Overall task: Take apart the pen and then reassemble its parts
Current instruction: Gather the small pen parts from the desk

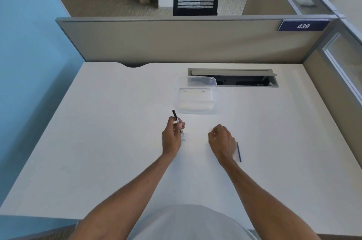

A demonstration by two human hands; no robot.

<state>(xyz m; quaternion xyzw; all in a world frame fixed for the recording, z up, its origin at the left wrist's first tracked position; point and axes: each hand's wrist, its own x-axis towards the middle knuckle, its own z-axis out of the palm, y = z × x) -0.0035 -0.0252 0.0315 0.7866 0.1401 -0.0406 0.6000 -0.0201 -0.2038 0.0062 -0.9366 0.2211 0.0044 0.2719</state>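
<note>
My left hand (172, 137) grips the pen barrel (176, 120), a slim body with a black cap end pointing up and away and a pale end near the desk. My right hand (222, 142) hovers just over the white desk (109, 141) with its fingers curled; something small may be pinched at its fingertips, but I cannot tell. A thin dark blue refill (239, 151) lies flat on the desk just right of my right hand, partly hidden by the wrist.
A clear plastic container (196, 96) with its lid tipped up stands beyond the hands. Behind it is an open cable slot (235, 79) in the desk. A grey partition (176, 42) closes off the far edge.
</note>
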